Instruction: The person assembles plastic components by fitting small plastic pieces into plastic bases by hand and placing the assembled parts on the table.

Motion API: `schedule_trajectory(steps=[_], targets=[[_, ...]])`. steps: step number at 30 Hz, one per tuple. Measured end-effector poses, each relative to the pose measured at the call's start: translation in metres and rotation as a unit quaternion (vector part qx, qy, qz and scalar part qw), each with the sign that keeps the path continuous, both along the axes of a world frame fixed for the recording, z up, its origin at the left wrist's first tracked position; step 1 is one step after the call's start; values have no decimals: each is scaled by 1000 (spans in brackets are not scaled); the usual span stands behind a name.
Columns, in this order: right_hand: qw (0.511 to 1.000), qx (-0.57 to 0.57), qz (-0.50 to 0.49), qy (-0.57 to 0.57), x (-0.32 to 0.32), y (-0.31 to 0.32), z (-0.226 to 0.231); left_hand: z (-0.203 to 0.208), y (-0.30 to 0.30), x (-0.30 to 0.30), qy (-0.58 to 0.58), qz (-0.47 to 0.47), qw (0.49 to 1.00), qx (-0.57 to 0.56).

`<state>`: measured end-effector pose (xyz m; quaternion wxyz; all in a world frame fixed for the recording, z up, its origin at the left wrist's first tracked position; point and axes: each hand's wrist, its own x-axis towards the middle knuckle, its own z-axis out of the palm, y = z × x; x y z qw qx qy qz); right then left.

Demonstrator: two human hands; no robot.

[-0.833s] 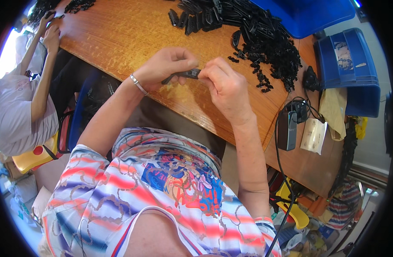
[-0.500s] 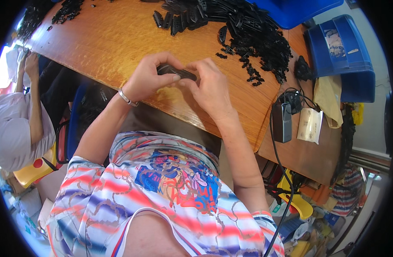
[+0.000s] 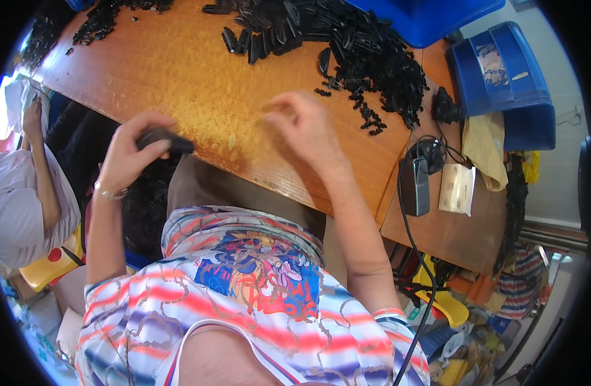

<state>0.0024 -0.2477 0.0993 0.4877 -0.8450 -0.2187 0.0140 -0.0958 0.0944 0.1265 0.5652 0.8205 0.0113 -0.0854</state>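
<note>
My left hand (image 3: 129, 149) is closed round a dark, oblong plastic piece (image 3: 174, 142), held at the table's near edge with one end sticking out past the thumb. The fingers cover much of the piece, and its exact kind is hard to make out. Above the wooden table (image 3: 179, 77), my right hand (image 3: 306, 128) hangs with loosely bent fingers, slightly blurred, and nothing shows in it. Beyond it lies a heap of small black parts (image 3: 398, 83). Longer black oblong pieces (image 3: 276, 35), similar to the held one, lie spread to the left of that heap.
Blue plastic bins (image 3: 501, 77) stand at the right and far side. A black power bank (image 3: 414, 186) with cables and a white packet (image 3: 457, 188) lie at the table's right. More black parts (image 3: 99, 22) lie far left. Another person's arm (image 3: 43, 167) is at the left.
My hands have separated. The left one has carried the black piece left and toward me, past the table edge; the right one has let go of it and stays over the table.
</note>
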Motion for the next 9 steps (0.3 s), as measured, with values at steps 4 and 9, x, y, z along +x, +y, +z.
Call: schedule_trajectory(steps=[4,9], targets=[[952,-208,-150,-165,37,-43,-23,11,53,-25,-56,-16,974,218],[931,-328,-128,-91,56,-50,-46,22,29,14,-36,60,986,154]])
